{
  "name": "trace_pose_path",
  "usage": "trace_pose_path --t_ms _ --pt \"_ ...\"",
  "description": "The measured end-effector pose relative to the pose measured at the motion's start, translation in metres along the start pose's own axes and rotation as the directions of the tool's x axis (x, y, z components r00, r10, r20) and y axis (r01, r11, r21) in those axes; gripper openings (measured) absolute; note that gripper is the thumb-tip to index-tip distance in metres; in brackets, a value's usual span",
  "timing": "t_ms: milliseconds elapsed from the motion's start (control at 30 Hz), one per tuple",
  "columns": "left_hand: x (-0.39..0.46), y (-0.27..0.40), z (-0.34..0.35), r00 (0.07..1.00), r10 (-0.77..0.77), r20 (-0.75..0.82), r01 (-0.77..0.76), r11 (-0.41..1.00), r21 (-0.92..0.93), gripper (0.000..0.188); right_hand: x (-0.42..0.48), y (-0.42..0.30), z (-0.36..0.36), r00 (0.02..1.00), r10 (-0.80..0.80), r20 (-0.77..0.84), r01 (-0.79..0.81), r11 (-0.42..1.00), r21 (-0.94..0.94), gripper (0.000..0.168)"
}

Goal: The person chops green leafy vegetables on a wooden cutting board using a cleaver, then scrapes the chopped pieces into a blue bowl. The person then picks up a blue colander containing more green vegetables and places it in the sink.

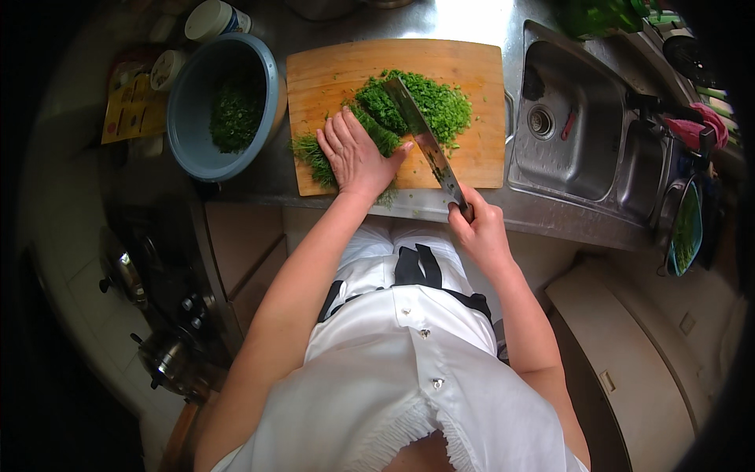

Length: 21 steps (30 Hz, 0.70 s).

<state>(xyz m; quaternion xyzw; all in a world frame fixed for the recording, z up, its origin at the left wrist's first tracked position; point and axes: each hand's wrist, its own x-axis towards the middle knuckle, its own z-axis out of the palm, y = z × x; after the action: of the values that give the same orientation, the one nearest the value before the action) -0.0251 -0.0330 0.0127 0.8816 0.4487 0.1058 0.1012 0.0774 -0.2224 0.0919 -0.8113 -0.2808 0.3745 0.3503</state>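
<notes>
My right hand (481, 227) grips the handle of a cleaver-like kitchen knife (420, 130). Its broad blade slants up and left over a wooden cutting board (330, 68), with green bits stuck to it. My left hand (360, 156) presses down on a bunch of feathery dill (312, 156), thumb pointing toward the blade. Fronds stick out on the left, and some hang past the board's front edge. A heap of finely chopped greens (445, 106) lies beyond and to the right of the blade. The dill under my palm is partly hidden.
Left of the board stands a blue-grey bowl (177, 127) with chopped greens (236, 115) inside. A steel sink (578, 159) with a small red-handled tool (568, 124) is at the right. A white tub (209, 20) sits behind the bowl. Pots (168, 360) are at the lower left.
</notes>
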Motion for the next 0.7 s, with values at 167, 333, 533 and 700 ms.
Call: trace_pose_path --t_ms 167,333,533,700 --pt "0.002 -0.003 0.006 1.0 -0.007 0.011 0.007 1.0 0.015 0.109 0.003 -0.001 0.0 1.0 -0.01 0.015 0.01 1.0 -0.006 0.036" --pt "0.002 -0.01 0.006 0.999 0.018 0.051 -0.018 1.0 0.003 0.102 0.005 -0.002 0.0 1.0 -0.007 0.021 0.008 1.0 -0.014 0.036" --pt "0.011 -0.026 -0.004 0.985 0.069 0.16 -0.058 0.996 -0.074 0.098 0.007 -0.002 0.0 0.999 -0.012 0.036 0.012 1.0 0.0 0.036" --pt "0.017 -0.034 -0.009 0.979 0.14 0.148 -0.136 0.99 -0.034 0.096 0.008 -0.006 0.001 0.998 -0.041 0.045 0.043 0.999 -0.029 0.036"
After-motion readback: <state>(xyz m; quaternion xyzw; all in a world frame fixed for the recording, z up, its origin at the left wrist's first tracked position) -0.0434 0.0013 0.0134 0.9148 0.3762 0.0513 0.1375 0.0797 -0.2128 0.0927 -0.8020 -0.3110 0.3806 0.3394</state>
